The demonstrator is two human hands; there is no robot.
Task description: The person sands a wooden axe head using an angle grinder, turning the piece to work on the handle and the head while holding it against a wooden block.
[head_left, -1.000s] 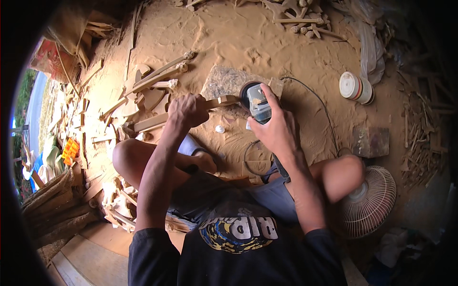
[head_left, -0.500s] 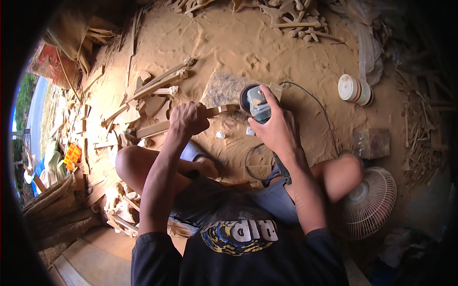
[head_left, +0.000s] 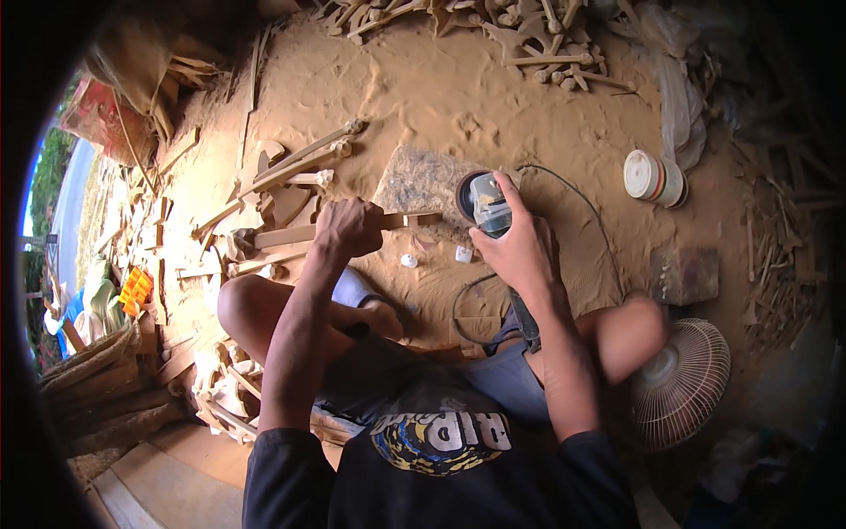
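Observation:
My left hand (head_left: pixel 349 231) is closed round a long flat wooden piece (head_left: pixel 412 219), which sticks out on both sides of the fist. Its narrower end points right, near a stone slab (head_left: pixel 414 176) on the sandy ground. My right hand (head_left: pixel 527 251) grips an angle grinder (head_left: pixel 490 212) from above, thumb and forefinger along its head. The grinder's round dark disc (head_left: pixel 464 196) faces left, a little apart from the wood's tip as far as I can see. Two small white objects, a rounded one (head_left: pixel 409 261) and a squarish one (head_left: pixel 463 255), lie just below the slab.
Carved wooden sticks with knobbed ends (head_left: pixel 304 163) lie at the left, and more are heaped at the far edge (head_left: pixel 546 53). The grinder's cord (head_left: pixel 582 198) loops across the right. A white tub (head_left: pixel 652 176), a block (head_left: pixel 686 275) and a round fan (head_left: pixel 683 383) stand to the right.
The wooden piece has tilted, its right tip dropping toward me and its left end rising. The grinder has shifted slightly right and nearer, and a gap from the wood now shows.

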